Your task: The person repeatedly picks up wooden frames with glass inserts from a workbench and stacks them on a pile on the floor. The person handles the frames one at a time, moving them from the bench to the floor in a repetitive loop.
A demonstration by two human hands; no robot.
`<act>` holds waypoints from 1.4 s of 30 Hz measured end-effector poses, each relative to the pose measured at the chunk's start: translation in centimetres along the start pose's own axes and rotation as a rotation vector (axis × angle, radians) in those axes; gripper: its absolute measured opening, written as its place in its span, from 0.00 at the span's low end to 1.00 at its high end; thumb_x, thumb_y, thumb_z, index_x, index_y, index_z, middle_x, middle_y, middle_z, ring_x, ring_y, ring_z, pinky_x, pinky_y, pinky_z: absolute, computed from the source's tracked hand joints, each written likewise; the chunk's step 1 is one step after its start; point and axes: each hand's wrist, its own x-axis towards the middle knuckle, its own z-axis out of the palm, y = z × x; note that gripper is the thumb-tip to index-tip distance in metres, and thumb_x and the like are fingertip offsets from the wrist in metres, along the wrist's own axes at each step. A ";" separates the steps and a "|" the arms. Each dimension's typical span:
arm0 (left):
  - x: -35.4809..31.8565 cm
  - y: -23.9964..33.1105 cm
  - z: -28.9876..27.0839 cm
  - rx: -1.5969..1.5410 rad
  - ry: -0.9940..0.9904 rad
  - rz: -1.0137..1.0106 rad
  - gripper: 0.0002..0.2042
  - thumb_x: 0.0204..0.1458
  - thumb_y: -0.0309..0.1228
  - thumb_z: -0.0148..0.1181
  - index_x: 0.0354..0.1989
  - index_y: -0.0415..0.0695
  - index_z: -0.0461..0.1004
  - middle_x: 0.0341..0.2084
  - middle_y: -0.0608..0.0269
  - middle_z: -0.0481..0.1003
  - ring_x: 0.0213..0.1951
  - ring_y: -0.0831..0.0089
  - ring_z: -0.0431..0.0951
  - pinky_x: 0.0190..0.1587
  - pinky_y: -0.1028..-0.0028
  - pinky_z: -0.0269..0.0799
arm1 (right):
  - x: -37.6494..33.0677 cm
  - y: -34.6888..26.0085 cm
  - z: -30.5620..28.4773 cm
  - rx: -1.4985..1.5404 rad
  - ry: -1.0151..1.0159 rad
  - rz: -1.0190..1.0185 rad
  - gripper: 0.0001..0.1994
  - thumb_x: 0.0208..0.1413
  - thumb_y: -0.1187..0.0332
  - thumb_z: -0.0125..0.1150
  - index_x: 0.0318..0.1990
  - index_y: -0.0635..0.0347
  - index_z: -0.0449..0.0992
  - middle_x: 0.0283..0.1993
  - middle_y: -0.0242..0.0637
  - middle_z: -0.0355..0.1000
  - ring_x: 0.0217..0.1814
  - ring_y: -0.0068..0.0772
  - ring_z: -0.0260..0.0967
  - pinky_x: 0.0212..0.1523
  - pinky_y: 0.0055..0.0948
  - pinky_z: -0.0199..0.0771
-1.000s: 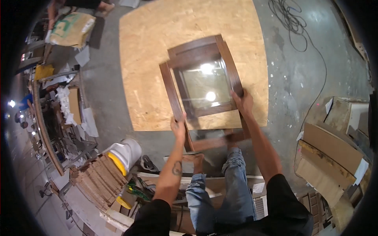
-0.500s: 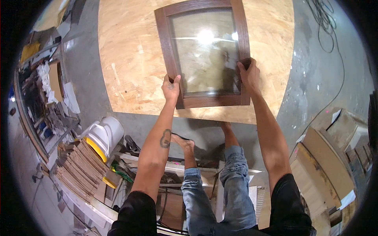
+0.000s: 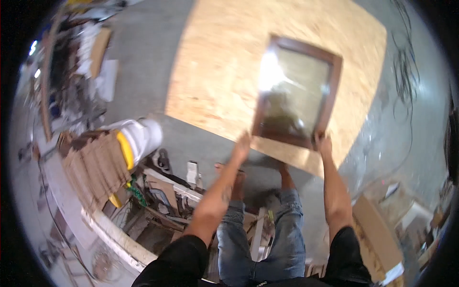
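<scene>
A glass cabinet door (image 3: pixel 300 91) with a dark brown wood-grain frame lies over a large pale wood board (image 3: pixel 217 67). Light glares off the upper left of its pane. My right hand (image 3: pixel 323 143) grips the door's near right corner, fingers bent around the frame. Close to the near left corner is my left hand (image 3: pixel 243 146), smeared by motion; whether it touches the frame or the board's edge I cannot tell.
A white bucket (image 3: pixel 146 136) with a yellow rim stands left of my feet, beside stacked brown corrugated pieces (image 3: pixel 93 167). A black cable (image 3: pixel 405 71) lies coiled at far right. Cardboard (image 3: pixel 377 229) leans at near right. Wood scraps fill a white-edged frame (image 3: pixel 117 239) below.
The door now appears farther right, smaller and tilted the other way. My left hand has gone from its left side to near its lower corner; my right hand moved down. The whole view has turned.
</scene>
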 end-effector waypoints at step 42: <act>-60.2 -5.2 -51.3 -0.046 1.872 -1.520 0.29 0.60 0.41 0.51 0.60 0.28 0.57 0.54 0.38 0.67 0.55 0.49 0.68 0.57 0.63 0.62 | -48.6 -105.1 23.9 1.070 -0.572 -0.819 0.11 0.54 0.70 0.55 0.41 0.67 0.65 0.33 0.33 0.67 0.29 0.24 0.62 0.29 0.28 0.66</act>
